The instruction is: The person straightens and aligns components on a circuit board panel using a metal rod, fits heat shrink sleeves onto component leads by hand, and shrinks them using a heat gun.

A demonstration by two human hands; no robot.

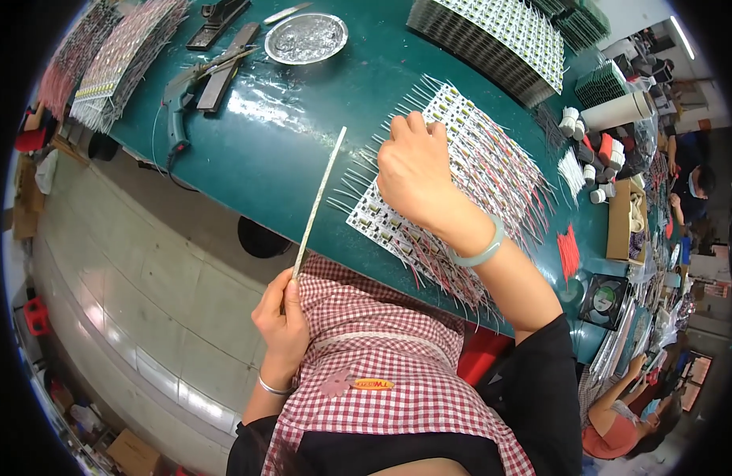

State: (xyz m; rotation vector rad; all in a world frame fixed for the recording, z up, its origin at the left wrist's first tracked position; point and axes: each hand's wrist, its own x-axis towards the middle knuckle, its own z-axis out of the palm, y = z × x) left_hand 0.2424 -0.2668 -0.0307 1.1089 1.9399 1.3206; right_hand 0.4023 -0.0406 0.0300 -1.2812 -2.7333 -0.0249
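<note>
My left hand [280, 319] pinches the lower end of a long, thin pale strip [319, 198], which slants up over the table's near edge. To its right, my right hand [417, 166] is closed above a panel of small white circuit boards [369, 216] lying on the green table. Its fingers curl downward, so whatever they grip is hidden. White wires stick out along the panel's left side. Red, white and dark wires [493, 182] lie across the rest of it.
A soldering gun [176, 119] lies by a dark metal bar [228, 70] and a foil dish [306, 39]. Stacked circuit-board panels [493, 47] stand at the far right, wired ones [128, 59] at far left. Red wires [568, 252], a cardboard box [619, 220] and a small fan [604, 301] sit right.
</note>
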